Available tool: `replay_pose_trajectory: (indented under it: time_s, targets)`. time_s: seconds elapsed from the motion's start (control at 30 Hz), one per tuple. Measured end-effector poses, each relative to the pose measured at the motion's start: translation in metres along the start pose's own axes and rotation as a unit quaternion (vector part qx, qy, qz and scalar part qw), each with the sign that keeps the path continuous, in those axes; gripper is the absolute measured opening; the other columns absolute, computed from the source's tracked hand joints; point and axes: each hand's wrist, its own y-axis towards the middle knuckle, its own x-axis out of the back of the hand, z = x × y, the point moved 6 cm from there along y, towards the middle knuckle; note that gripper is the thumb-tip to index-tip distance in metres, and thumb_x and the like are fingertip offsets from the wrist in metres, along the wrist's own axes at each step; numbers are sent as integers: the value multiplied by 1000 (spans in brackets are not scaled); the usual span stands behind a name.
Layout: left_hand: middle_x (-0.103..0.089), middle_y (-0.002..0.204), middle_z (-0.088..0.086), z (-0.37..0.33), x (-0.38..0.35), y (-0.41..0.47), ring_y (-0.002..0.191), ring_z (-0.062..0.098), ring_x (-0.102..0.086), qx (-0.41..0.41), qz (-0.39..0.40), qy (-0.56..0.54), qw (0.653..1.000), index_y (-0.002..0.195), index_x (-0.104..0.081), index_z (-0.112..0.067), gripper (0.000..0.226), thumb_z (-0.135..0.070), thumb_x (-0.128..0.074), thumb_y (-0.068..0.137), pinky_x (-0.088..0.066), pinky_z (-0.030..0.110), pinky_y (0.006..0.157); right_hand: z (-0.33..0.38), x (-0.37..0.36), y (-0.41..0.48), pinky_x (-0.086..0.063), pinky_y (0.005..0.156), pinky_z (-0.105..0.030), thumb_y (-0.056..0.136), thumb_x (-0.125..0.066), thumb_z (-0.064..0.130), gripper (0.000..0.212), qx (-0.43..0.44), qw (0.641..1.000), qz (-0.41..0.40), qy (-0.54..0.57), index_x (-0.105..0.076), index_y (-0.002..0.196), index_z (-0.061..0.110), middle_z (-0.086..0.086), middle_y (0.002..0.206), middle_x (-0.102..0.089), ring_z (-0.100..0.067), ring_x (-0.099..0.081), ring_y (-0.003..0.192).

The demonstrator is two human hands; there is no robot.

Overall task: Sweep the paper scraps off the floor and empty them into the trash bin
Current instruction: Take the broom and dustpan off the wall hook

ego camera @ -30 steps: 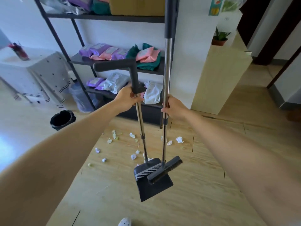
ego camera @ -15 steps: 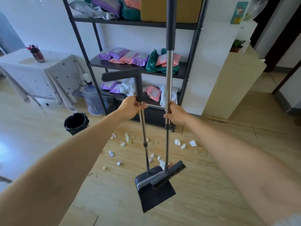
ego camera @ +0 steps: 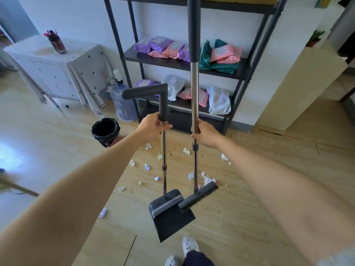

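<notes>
My left hand grips the metal pole of a dark long-handled dustpan, whose pan hangs just above the wooden floor. My right hand holds the steel pole of a broom; its brush head rests against the pan's comb edge. Several white and pastel paper scraps lie scattered on the floor beyond the pan, in front of the shelf. A small trash bin with a black liner stands to the left of the scraps.
A black metal shelf with coloured packets stands straight ahead. A water jug and a cloth-covered table are at the left, a cream cabinet at the right. My shoes show at the bottom.
The view has shifted back and to the left, bringing the bin and table nearer the centre. The broom head has swung apart from the pan, now touching only its comb edge.
</notes>
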Motion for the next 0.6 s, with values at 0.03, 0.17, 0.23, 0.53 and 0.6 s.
replay_pose_trajectory:
  time_s: [0.03,0.17,0.23,0.53,0.6]
  targets:
    - [-64,96,9,7,4,1,85,27,-62,1,-6,4,1000,103,-63,-11,25,-25,-71,83,-56,41,73,3,-6,4,-46,94,-38,92,-58,13,24,-2,1000,5,0,-50,114,12,-4,104,-55,-27,-57,105]
    - [-67,96,8,40,17,2,87,23,-61,19,-25,30,999,101,-66,-14,22,-24,-71,82,-53,42,90,13,-30,26,-46,95,-40,91,-60,16,27,-3,1000,19,-6,-53,117,9,-10,111,-61,-28,-58,105]
    - [-68,103,10,59,23,2,92,24,-62,42,-40,22,998,109,-67,-14,30,-24,-72,82,-51,41,91,19,-44,38,-47,90,-36,91,-60,16,24,6,999,33,-6,-53,113,8,-10,107,-61,-27,-59,102]
    - [-52,140,-1,132,45,-6,126,22,-51,100,-90,-39,990,133,-54,-14,52,-18,-70,84,-44,44,105,38,-112,78,-42,75,-30,89,-64,20,17,37,996,82,-26,-48,93,15,0,84,-54,-21,-55,86]
    - [-53,139,0,148,46,-8,126,23,-51,110,-91,-28,989,134,-53,-14,52,-19,-69,85,-42,40,106,38,-126,81,-39,72,-28,90,-63,19,15,21,996,88,-9,-49,93,14,0,84,-54,-20,-54,83]
